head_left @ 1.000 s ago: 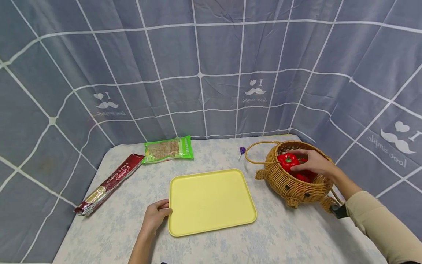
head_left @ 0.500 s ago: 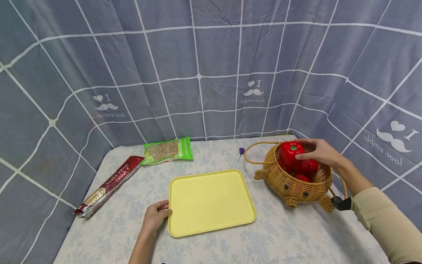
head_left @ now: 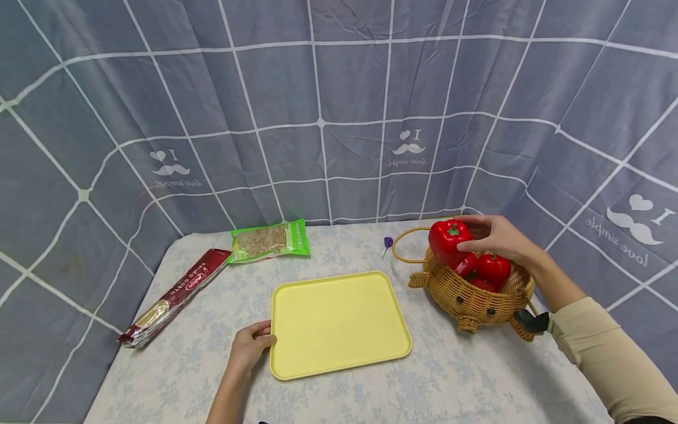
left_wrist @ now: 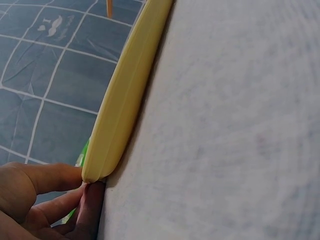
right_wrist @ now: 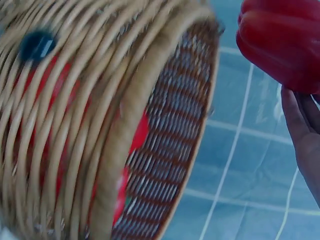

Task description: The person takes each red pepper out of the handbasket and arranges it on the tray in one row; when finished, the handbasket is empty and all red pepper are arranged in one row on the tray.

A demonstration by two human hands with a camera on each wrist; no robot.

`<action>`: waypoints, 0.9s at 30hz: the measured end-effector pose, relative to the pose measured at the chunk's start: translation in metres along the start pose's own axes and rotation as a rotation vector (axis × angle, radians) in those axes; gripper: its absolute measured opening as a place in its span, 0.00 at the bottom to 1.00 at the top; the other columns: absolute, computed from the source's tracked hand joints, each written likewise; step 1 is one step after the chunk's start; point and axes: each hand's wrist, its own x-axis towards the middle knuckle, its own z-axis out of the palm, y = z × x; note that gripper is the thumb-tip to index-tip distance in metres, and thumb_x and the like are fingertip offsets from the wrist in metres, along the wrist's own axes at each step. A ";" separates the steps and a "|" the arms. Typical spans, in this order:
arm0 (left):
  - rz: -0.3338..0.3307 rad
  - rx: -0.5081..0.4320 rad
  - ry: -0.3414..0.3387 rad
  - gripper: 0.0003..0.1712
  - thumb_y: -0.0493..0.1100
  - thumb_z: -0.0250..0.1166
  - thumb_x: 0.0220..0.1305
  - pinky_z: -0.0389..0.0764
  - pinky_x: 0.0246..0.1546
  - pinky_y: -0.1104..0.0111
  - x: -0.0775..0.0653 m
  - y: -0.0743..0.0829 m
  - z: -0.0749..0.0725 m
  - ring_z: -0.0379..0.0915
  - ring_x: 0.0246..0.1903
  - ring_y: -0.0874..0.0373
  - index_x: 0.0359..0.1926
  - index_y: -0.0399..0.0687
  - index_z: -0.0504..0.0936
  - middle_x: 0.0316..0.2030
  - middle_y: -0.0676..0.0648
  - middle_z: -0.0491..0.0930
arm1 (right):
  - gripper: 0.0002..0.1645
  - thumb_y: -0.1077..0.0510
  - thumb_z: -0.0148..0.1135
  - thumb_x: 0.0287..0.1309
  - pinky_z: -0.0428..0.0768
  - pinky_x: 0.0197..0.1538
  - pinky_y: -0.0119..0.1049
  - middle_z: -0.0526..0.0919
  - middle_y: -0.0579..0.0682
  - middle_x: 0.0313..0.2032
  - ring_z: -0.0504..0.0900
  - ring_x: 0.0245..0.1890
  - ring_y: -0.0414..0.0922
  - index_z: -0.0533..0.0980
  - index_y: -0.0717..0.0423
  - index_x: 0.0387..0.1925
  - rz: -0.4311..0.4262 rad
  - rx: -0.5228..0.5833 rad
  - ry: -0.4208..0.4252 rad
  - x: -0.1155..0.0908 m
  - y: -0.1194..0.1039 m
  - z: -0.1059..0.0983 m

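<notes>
A glossy red bell pepper [head_left: 447, 240] with a green stem is held by my right hand [head_left: 495, 238], thumb in front and fingers behind, over the left part of the wicker basket [head_left: 455, 294]. In the right wrist view the held pepper [right_wrist: 282, 42] is up beyond the basket's rim [right_wrist: 145, 95]. More red peppers [head_left: 494, 270] lie inside the basket. My left hand [head_left: 250, 347] pinches the left edge of the yellow tray [head_left: 339, 327], which lies flat on the table. In the left wrist view, thumb and fingers meet at the tray's corner [left_wrist: 102, 165].
A green-edged clear food packet [head_left: 270, 241] lies at the back left. Beside it a long dark red packet [head_left: 177, 297] slants toward the front. A purple lollipop [head_left: 388, 242] is left of the basket, near its looped handle [head_left: 405, 238]. A grid-patterned curtain [head_left: 344, 147] encloses the table.
My right hand has lifted a red pepper up out of the basket and moved it left toward the basket's rim. The left hand and the tray have stayed put.
</notes>
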 end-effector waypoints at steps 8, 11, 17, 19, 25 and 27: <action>-0.017 0.008 0.014 0.26 0.33 0.64 0.59 0.80 0.32 0.71 0.001 0.001 0.000 0.76 0.37 0.57 0.60 0.32 0.75 0.46 0.38 0.80 | 0.42 0.51 0.71 0.54 0.82 0.51 0.36 0.75 0.61 0.62 0.77 0.60 0.57 0.66 0.55 0.69 -0.043 0.074 -0.034 0.020 -0.021 0.024; -0.020 0.007 0.020 0.25 0.33 0.64 0.59 0.79 0.32 0.72 0.000 0.000 0.001 0.75 0.37 0.57 0.59 0.32 0.76 0.45 0.39 0.80 | 0.42 0.52 0.72 0.52 0.83 0.51 0.40 0.75 0.61 0.62 0.76 0.60 0.59 0.67 0.54 0.68 -0.068 0.087 -0.044 0.027 -0.024 0.033; -0.007 0.002 0.015 0.26 0.33 0.65 0.58 0.81 0.34 0.70 -0.001 0.000 0.001 0.76 0.38 0.57 0.59 0.31 0.75 0.46 0.38 0.79 | 0.43 0.53 0.73 0.52 0.83 0.51 0.43 0.73 0.61 0.63 0.73 0.63 0.60 0.66 0.56 0.68 -0.083 0.153 -0.088 0.039 -0.030 0.051; -0.004 0.003 0.015 0.27 0.34 0.65 0.58 0.81 0.34 0.70 -0.001 0.000 0.001 0.76 0.38 0.57 0.59 0.31 0.75 0.46 0.38 0.80 | 0.43 0.54 0.73 0.51 0.83 0.50 0.43 0.73 0.62 0.63 0.72 0.63 0.60 0.66 0.57 0.68 -0.088 0.178 -0.103 0.043 -0.032 0.059; -0.009 0.007 0.025 0.26 0.33 0.65 0.58 0.80 0.34 0.71 -0.002 0.001 0.001 0.75 0.37 0.57 0.58 0.31 0.76 0.44 0.39 0.80 | 0.43 0.56 0.73 0.50 0.83 0.51 0.45 0.73 0.63 0.62 0.72 0.63 0.61 0.67 0.60 0.67 -0.123 0.222 -0.159 0.057 -0.041 0.089; -0.008 0.001 0.025 0.26 0.33 0.65 0.58 0.80 0.33 0.71 -0.002 0.001 0.001 0.75 0.37 0.58 0.58 0.30 0.76 0.44 0.39 0.80 | 0.43 0.57 0.73 0.50 0.82 0.52 0.46 0.73 0.63 0.62 0.72 0.63 0.61 0.67 0.61 0.67 -0.131 0.236 -0.178 0.061 -0.045 0.100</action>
